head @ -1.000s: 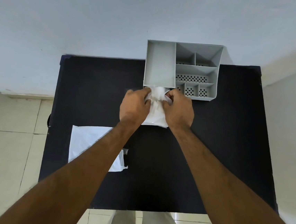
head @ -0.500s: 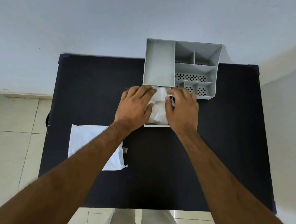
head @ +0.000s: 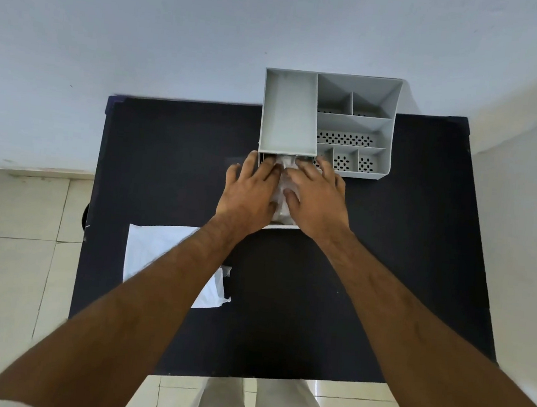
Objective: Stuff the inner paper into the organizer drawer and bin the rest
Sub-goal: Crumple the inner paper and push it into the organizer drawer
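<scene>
A grey plastic organizer (head: 355, 126) stands at the far edge of the black table (head: 173, 161). Its drawer (head: 283, 227) is pulled out toward me at the lower left of the organizer. Crumpled white paper (head: 282, 185) lies in the drawer. My left hand (head: 248, 195) and my right hand (head: 318, 198) lie flat on the paper, fingers spread and pointing toward the organizer, pressing down. Most of the paper and drawer is hidden under my hands. A flat white outer wrapper (head: 157, 251) lies on the table at the near left, partly under my left forearm.
A pale wall rises right behind the table. Tiled floor shows to the left and in front. A dark round object (head: 84, 218) peeks out at the table's left edge. My legs stand at the table's near edge.
Both hands went from gripping the paper with curled fingers to lying flat on it. The paper has sunk lower into the drawer and less of it shows.
</scene>
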